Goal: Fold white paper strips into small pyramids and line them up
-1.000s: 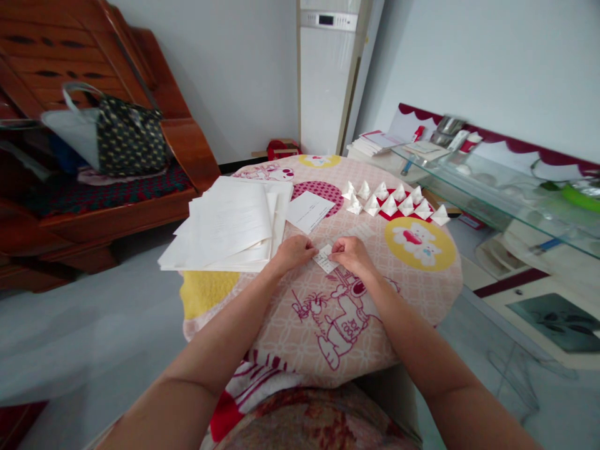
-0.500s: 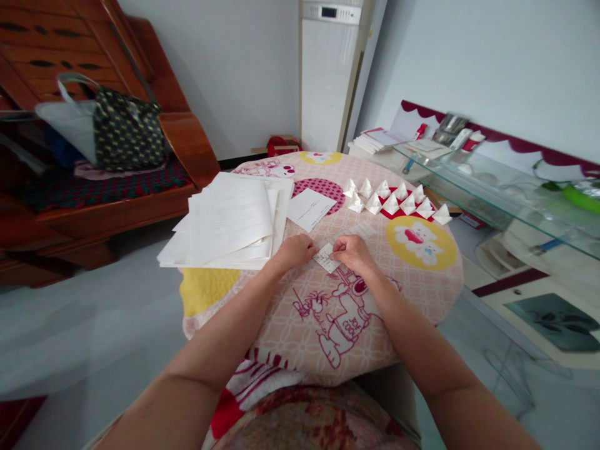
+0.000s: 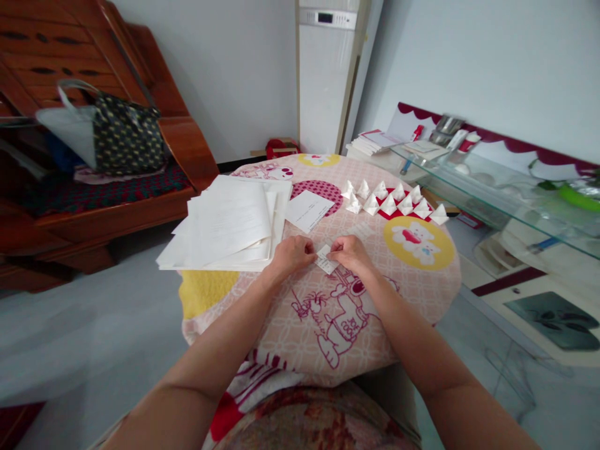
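My left hand (image 3: 292, 254) and my right hand (image 3: 349, 252) meet over a small folded slip of white paper (image 3: 325, 258) on the round table. Both hands pinch it with closed fingers, the left at its left end, the right at its right end. The slip lies on a pink cartoon-print tablecloth (image 3: 328, 319). Just beyond the hands lies a loose white half sheet (image 3: 310, 210). A thick stack of white paper sheets (image 3: 229, 225) rests to the left of my left hand.
Several small folded white paper shapes (image 3: 392, 202) stand in rows at the table's far right. A glass shelf (image 3: 492, 187) with clutter runs along the right. A wooden bench with a dark patterned bag (image 3: 122, 137) stands at left. A white upright unit (image 3: 325, 75) fills the far corner.
Both hands stay on the slip and close in slightly; the visible part of the slip between them has shrunk. Nothing else on the table has moved.
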### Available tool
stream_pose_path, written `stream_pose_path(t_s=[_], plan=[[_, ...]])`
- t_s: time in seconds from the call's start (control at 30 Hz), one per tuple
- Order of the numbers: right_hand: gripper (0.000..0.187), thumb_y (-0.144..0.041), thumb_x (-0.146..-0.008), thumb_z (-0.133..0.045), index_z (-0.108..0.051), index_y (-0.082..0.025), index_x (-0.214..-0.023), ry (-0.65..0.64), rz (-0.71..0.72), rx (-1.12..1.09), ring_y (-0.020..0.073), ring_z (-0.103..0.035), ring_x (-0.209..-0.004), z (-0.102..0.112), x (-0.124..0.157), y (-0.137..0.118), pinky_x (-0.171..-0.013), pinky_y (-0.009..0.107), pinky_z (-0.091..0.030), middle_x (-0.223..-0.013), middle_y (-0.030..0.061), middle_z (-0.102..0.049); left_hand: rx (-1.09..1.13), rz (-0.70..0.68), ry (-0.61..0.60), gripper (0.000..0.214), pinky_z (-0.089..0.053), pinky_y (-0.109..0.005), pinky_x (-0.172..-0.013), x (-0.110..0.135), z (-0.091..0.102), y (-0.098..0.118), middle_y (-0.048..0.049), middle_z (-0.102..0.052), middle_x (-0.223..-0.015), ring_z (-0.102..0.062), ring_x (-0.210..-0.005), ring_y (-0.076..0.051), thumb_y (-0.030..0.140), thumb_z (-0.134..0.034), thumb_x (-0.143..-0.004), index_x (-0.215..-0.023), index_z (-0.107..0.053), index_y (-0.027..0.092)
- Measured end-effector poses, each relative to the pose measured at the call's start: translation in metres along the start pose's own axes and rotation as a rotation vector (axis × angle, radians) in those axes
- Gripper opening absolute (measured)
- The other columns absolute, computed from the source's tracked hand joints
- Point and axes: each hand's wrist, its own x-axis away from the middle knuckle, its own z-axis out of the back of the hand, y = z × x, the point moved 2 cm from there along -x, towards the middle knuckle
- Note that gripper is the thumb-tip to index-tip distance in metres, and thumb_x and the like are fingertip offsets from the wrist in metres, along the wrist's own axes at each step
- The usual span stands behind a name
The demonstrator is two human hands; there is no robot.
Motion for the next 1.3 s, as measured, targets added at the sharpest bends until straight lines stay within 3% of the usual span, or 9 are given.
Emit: stream_pose_path(t_s=[0.07, 0.17, 0.3, 0.57, 0.9, 1.13, 1.3], plan=[[0.006, -0.014, -0.068, -0.074, -0.071, -0.018, -0.066, 0.005, 0.003, 0.013, 0.0138, -0.060, -0.064, -0.001, -0.001, 0.000, -0.060, 0.024, -0.040, -0.065, -0.0008, -0.068, 0.046, -0.067, 0.102, 0.020, -0.053, -0.034, -0.088, -0.002, -0.004, 0.002, -0.0085, -0.075, -0.096, -0.068, -0.095, -0.024, 0.025, -0.063, -0.082, -0.096, -0.076, 0.017], [0.005, -0.014, -0.068, -0.075, -0.071, -0.018, -0.067, 0.000, 0.003, 0.024, 0.0145, -0.061, -0.065, -0.001, -0.001, 0.000, -0.061, 0.024, -0.040, -0.066, -0.0002, -0.069, 0.063, -0.166, 0.223, 0.037, -0.043, -0.040, -0.114, -0.005, -0.012, 0.008, -0.0114, -0.066, -0.133, -0.058, -0.128, -0.026, 0.018, -0.062, -0.082, -0.118, -0.072, 0.019], [0.007, -0.014, -0.068, -0.076, -0.070, -0.018, -0.065, -0.015, 0.003, 0.011, 0.0146, -0.061, -0.064, 0.000, -0.001, 0.000, -0.060, 0.024, -0.040, -0.065, -0.0001, -0.069, -0.014, -0.197, 0.131, 0.054, -0.034, -0.043, -0.122, -0.009, -0.027, 0.014, -0.0134, -0.051, -0.152, -0.044, -0.144, -0.028, 0.018, -0.061, -0.083, -0.136, -0.061, 0.018], [0.011, -0.010, -0.068, -0.074, -0.069, -0.019, -0.064, -0.008, -0.004, -0.001, 0.0139, -0.061, -0.062, 0.000, -0.001, -0.002, -0.059, 0.023, -0.041, -0.062, -0.0014, -0.067, -0.084, -0.211, 0.057, 0.060, -0.027, -0.050, -0.124, -0.009, -0.031, 0.011, -0.0119, -0.041, -0.160, -0.035, -0.149, -0.031, 0.024, -0.056, -0.088, -0.148, -0.050, 0.023], [0.009, -0.010, -0.066, -0.073, -0.070, -0.019, -0.065, -0.023, -0.022, -0.009, 0.0142, -0.060, -0.063, 0.001, 0.000, -0.002, -0.060, 0.023, -0.041, -0.062, -0.0016, -0.067, -0.055, -0.159, 0.031, 0.070, -0.025, -0.049, -0.126, -0.002, -0.025, 0.004, -0.0115, -0.035, -0.164, -0.030, -0.153, -0.030, 0.006, -0.051, -0.082, -0.150, -0.050, 0.023], [0.012, -0.007, -0.065, -0.070, -0.072, -0.019, -0.066, -0.022, -0.025, -0.028, 0.0150, -0.062, -0.064, 0.001, 0.000, -0.002, -0.063, 0.024, -0.043, -0.063, -0.0011, -0.069, 0.031, -0.196, 0.068, 0.077, -0.030, -0.048, -0.125, -0.002, -0.024, -0.008, -0.0052, -0.044, -0.160, -0.035, -0.151, -0.026, -0.001, -0.046, -0.076, -0.148, -0.052, 0.026], [0.011, -0.007, -0.065, -0.072, -0.073, -0.018, -0.068, -0.011, -0.029, 0.008, 0.0158, -0.063, -0.066, 0.001, -0.001, -0.002, -0.062, 0.024, -0.043, -0.067, 0.0010, -0.071, 0.260, -0.259, 0.204, 0.060, -0.047, -0.037, -0.113, 0.005, -0.013, 0.001, -0.0094, -0.063, -0.140, -0.059, -0.129, -0.021, -0.001, -0.044, -0.078, -0.131, -0.066, 0.018]])
